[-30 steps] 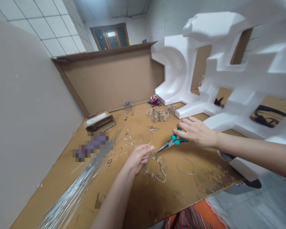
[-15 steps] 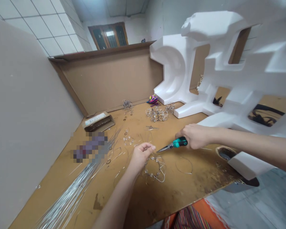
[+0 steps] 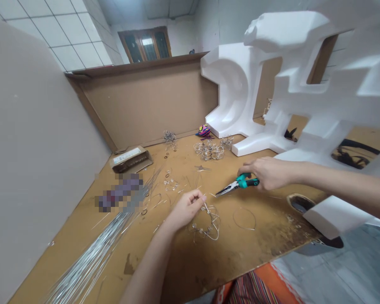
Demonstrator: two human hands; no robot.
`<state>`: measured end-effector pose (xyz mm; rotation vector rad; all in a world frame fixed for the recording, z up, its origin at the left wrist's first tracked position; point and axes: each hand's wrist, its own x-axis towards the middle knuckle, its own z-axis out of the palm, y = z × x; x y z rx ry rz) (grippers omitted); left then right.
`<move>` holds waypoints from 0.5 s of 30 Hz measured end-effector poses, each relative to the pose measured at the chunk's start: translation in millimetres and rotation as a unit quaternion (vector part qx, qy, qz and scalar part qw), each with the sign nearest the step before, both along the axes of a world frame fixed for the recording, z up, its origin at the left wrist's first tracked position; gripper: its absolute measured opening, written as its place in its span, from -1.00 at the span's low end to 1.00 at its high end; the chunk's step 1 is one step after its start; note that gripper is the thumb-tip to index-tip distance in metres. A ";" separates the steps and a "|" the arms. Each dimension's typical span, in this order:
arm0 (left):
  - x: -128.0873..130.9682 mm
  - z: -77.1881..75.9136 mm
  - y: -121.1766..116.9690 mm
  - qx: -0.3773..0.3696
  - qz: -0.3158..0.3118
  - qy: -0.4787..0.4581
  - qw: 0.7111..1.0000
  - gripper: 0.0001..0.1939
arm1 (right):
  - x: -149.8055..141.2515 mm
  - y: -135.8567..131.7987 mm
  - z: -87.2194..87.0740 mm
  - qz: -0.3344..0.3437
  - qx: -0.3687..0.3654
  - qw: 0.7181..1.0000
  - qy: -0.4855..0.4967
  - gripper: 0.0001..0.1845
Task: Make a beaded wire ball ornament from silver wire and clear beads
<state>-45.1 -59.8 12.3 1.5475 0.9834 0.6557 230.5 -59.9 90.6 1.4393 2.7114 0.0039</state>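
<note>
My left hand [image 3: 186,207] pinches the top of a bent wire ornament with small beads [image 3: 206,223] that lies on the brown board table [image 3: 183,261]. My right hand [image 3: 270,172] is closed around the teal handles of needle-nose pliers [image 3: 237,185]. The pliers are lifted a little above the board, and their tip points left toward the left hand, a short gap away. A loose wire loop [image 3: 245,218] lies just right of the ornament.
A bundle of straight silver wires [image 3: 91,257] fans out at the lower left. A small cardboard box [image 3: 131,159] and more wire ornaments [image 3: 209,150] sit farther back. Large white foam shapes [image 3: 291,84] stand at the right. A hole [image 3: 299,202] opens near the board's right edge.
My right hand closed on the pliers, lifted them off the board and drew them slightly right. My left hand stayed pinched on the wire ornament.
</note>
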 end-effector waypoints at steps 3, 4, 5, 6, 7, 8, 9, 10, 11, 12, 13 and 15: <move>0.2 -0.2 1.3 0.003 0.015 -0.032 0.999 -0.69 | -0.4 -2.2 -4.5 0.025 0.139 0.990 0.025 -0.60; 0.0 -0.3 2.4 -0.001 0.018 -0.049 0.999 -0.70 | -0.8 -2.9 -5.2 0.031 0.189 0.981 0.024 -0.61; -0.3 -0.5 3.6 -0.010 0.022 -0.066 0.998 -0.71 | -1.2 -3.9 -5.5 0.040 0.233 0.971 0.016 -0.62; -0.7 -0.8 4.8 -0.023 0.027 -0.083 0.996 -0.72 | -1.8 -5.1 -5.5 0.057 0.270 0.961 0.004 -0.64; -1.0 -1.2 5.9 -0.037 0.031 -0.099 0.994 -0.73 | -2.7 -6.6 -5.3 0.081 0.299 0.951 -0.012 -0.67; -1.3 -1.8 6.9 -0.051 0.034 -0.114 0.992 -0.73 | -4.0 -8.3 -5.0 0.109 0.322 0.940 -0.029 -0.70; -1.5 -2.4 7.7 -0.063 0.034 -0.129 0.989 -0.74 | -5.5 -10.2 -4.8 0.135 0.341 0.929 -0.044 -0.73; -1.6 -3.1 8.2 -0.072 0.033 -0.141 0.987 -0.73 | -7.3 -12.0 -4.7 0.155 0.358 0.919 -0.055 -0.75; -1.7 -3.6 8.6 -0.078 0.032 -0.151 0.985 -0.73 | -9.3 -13.6 -4.7 0.167 0.372 0.911 -0.061 -0.76; -1.7 -3.9 8.7 -0.083 0.031 -0.157 0.984 -0.74 | -11.3 -14.8 -4.9 0.173 0.385 0.904 -0.064 -0.77; -1.5 -4.0 8.6 -0.085 0.031 -0.162 0.983 -0.74 | -13.3 -15.5 -5.2 0.175 0.395 0.899 -0.065 -0.77; -1.0 -3.5 7.9 -0.092 0.030 -0.165 0.982 -0.75 | -16.7 -15.6 -6.0 0.177 0.409 0.893 -0.063 -0.76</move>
